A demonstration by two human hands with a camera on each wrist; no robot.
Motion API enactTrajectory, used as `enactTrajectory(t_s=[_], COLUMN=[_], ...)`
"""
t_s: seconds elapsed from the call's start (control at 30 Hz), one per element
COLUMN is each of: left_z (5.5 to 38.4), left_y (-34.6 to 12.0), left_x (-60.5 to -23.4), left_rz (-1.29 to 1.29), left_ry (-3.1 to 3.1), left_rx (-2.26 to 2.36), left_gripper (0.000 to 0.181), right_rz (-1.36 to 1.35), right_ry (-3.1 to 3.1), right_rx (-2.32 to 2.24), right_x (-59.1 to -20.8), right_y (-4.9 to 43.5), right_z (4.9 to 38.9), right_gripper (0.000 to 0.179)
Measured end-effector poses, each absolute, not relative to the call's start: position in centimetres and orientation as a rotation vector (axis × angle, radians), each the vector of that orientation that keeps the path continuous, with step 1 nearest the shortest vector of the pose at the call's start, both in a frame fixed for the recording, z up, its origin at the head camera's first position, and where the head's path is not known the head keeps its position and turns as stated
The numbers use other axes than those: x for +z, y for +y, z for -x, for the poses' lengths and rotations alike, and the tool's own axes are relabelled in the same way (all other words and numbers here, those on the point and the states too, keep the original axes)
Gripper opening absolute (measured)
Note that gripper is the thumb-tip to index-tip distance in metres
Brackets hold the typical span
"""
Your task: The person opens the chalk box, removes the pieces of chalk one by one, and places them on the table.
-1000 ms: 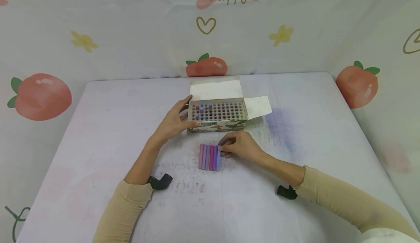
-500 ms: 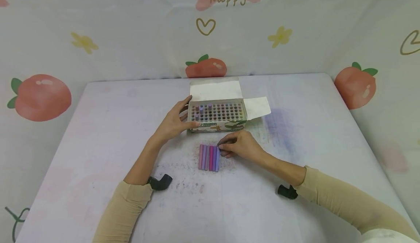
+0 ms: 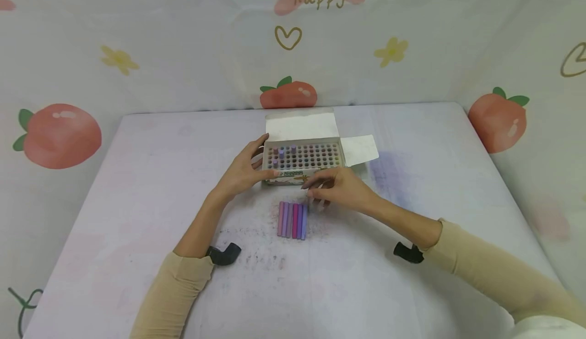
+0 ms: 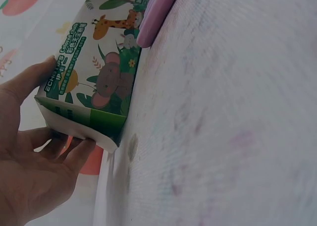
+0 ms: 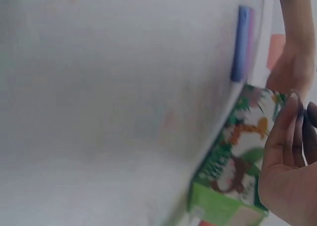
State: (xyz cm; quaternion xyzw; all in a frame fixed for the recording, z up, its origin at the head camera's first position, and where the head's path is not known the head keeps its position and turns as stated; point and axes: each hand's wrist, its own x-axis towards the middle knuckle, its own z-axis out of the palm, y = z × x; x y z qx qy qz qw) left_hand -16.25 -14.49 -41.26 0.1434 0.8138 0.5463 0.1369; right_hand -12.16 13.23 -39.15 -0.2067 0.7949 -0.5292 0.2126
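Observation:
The left hand holds the left end of an open chalk box, thumb on its front edge and fingers round the side. In the left wrist view the box shows printed animals. A row of chalk sticks, pink to purple and blue, lies on the table in front of the box. The right hand hovers between the row's far end and the box front, its fingers loosely bent. In the right wrist view no chalk shows in the right hand; a blue chalk stick lies apart from it.
Inside the box, a holed insert has a few purplish chalks standing up at its left. The white lid is raised behind; a side flap sticks out right. Coloured dust marks the tablecloth.
The right hand has let go of the blue chalk stick at the row's right end and risen away toward the box. The left hand stays on the box.

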Motion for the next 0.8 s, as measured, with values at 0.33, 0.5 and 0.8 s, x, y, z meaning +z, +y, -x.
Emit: enactTrajectory(t_s=[0.33, 0.5, 0.8], left_z=[16.2, 16.2, 16.3], left_y=[-14.4, -14.3, -14.4], left_x=[-41.3, -41.3, -41.5], left_rz=[-0.404, -0.390, -0.389], left_ry=[2.343, 2.342, 2.333], left_rx=[1.592, 1.588, 1.606], left_gripper=[0.097, 0.098, 0.098], right_rz=[0.703, 0.709, 0.706], right_ry=[2.335, 2.377, 2.458], right_rx=[-1.428, -1.413, -1.400], right_x=[-36.3, -35.1, -35.8], right_y=[13.4, 13.5, 12.8], right_z=[14.8, 16.1, 17.7], right_gripper=[0.019, 0.021, 0.022])
